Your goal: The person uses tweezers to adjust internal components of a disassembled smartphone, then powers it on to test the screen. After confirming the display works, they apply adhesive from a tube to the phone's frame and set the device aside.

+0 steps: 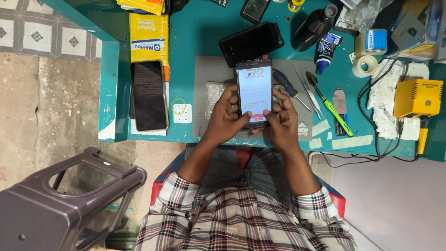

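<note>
Holding lit phone (254, 90) | left hand (226, 118), right hand (281, 122) fingers wrapped round its lower half | thumbs on screen

Even, fairly bright light is falling from above, leaving only soft, short shadows under the tools on the teal counter (200, 32). The lit phone (254, 90) screen is glowing white and washing out part of its own picture, while the dark phone (148, 95) lying at the left is showing a dull sheen with no hard glare. Most of the frame is staying sharp. The wide lens is bending straight lines near the edges, and the grey stool (60, 195) and the checked shirt (241, 218) are looming large and slightly soft at the bottom.
</note>
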